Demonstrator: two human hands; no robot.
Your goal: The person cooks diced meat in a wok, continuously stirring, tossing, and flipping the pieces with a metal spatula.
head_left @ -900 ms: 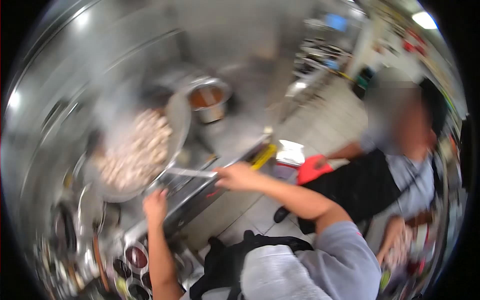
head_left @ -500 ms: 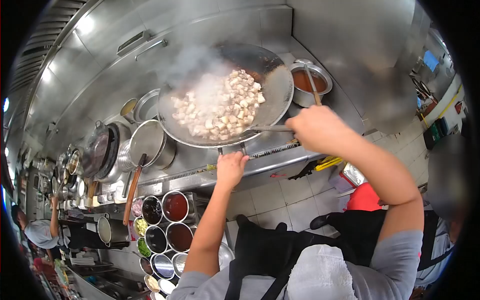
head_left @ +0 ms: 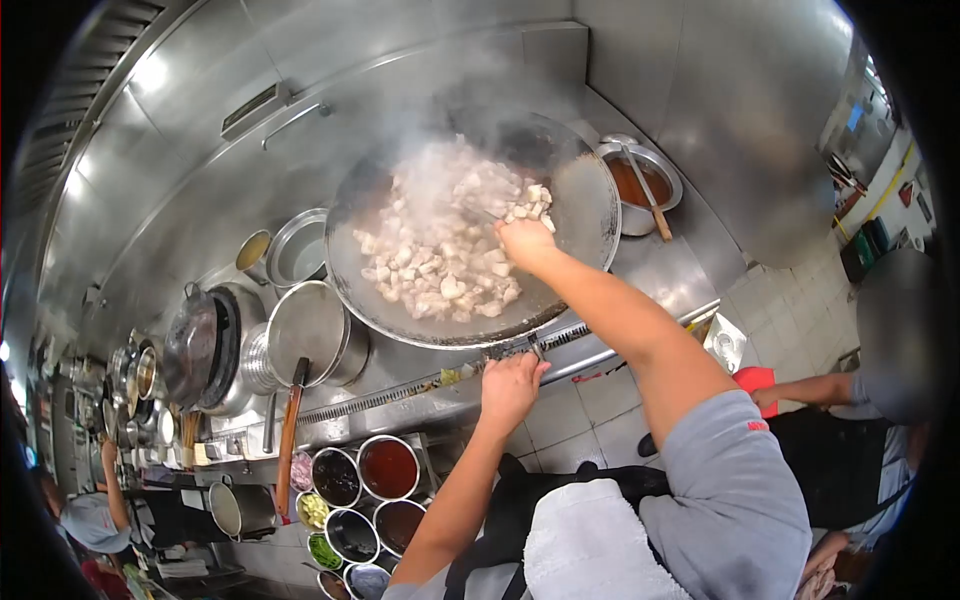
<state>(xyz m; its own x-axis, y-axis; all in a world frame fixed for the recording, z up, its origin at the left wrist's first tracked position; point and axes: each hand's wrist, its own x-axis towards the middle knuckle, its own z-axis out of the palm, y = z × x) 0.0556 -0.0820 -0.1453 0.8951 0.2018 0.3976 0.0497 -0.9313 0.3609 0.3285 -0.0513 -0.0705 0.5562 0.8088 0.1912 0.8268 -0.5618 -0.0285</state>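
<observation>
A large round wok (head_left: pixel 590 220) holds a heap of pale diced meat-like chunks (head_left: pixel 440 265), with steam rising over them. My left hand (head_left: pixel 512 390) is closed around the wok's handle at the front rim. My right hand (head_left: pixel 527 243) reaches over the wok and is closed on a metal cooking utensil (head_left: pixel 484 212). The utensil's head is hidden among the chunks and steam, so I cannot tell its exact shape.
A pot of reddish-brown liquid (head_left: pixel 634 185) with a ladle across it stands right of the wok. A tall metal pot (head_left: pixel 345 350) stands to the left. Sauce containers (head_left: pixel 388 468) are grouped at lower left. Co-workers (head_left: pixel 845 450) stand at right and far left.
My right hand has moved from the wok's front right edge inward over the chunks, carrying the utensil. The chunks have shifted. My left hand stays on the handle; the view has moved slightly.
</observation>
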